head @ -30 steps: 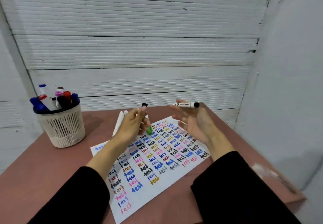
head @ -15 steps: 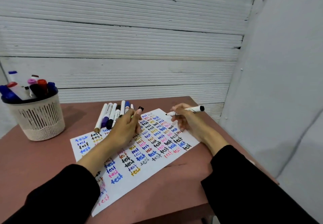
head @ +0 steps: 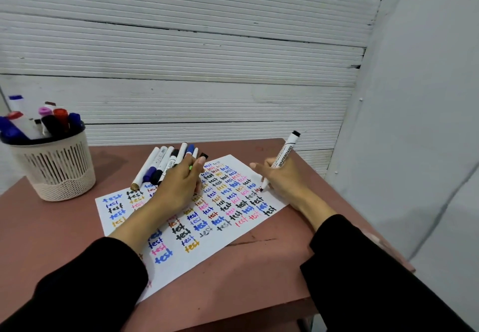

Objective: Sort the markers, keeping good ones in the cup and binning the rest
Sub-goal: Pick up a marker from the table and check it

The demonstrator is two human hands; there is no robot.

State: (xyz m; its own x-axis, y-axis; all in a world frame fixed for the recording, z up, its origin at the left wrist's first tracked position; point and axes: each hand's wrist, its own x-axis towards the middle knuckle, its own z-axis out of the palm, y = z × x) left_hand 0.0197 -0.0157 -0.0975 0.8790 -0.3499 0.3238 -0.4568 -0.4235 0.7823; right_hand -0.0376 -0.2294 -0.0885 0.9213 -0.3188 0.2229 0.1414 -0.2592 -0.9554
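White paper (head: 233,243) is pressed flat by the left hand (head: 178,186), which seems to grip a green marker (head: 191,167), mostly hidden. A whiteboard marker (head: 281,159) is gripped in the right hand (head: 282,181), tip on the sheet. Loose markers (head: 162,163) lie just behind; the cup (head: 55,171) stands far left.

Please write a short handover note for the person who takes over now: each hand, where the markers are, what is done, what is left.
Right hand: holds the whiteboard marker, uncapped, tip on the test sheet near its right edge.
Left hand: rests on the sheet, fingers round something with a green bit; it is mostly hidden.
Cup, far left: already holds several capped markers.
Loose markers: lying beyond the sheet.
Done: many "test" words written.
Left: judge this marker, then probably the loose ones. No bin is in view.
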